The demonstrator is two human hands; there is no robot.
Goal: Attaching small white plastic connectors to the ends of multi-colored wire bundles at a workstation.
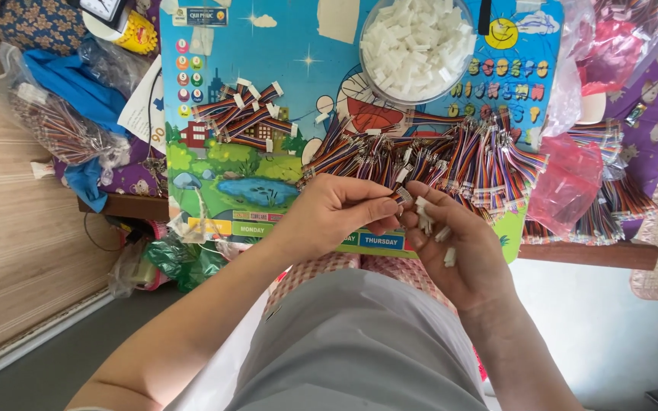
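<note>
Arms: both bare from elbow to wrist, no sleeves in view.
Left hand: bare, no ring, watch or bracelet to be seen.
Right hand: bare, no glove or jewellery visible.
Nails: short and unpainted, where the fingertips show.
Top: plain light grey cloth over the torso.
Lap: pink-and-white checked fabric shows below the grey cloth.

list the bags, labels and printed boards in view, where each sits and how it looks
Printed board: under the wires, blue cartoon picture, coloured strips along its near edge.
Round tub: top centre, clear, full of white connectors.
Pink bag: right of the wire pile, translucent.
Clear bag: left, holding wire bundles.
Label: board's top left, small dark rectangle.
Green bag: below the table edge, crumpled.
</note>
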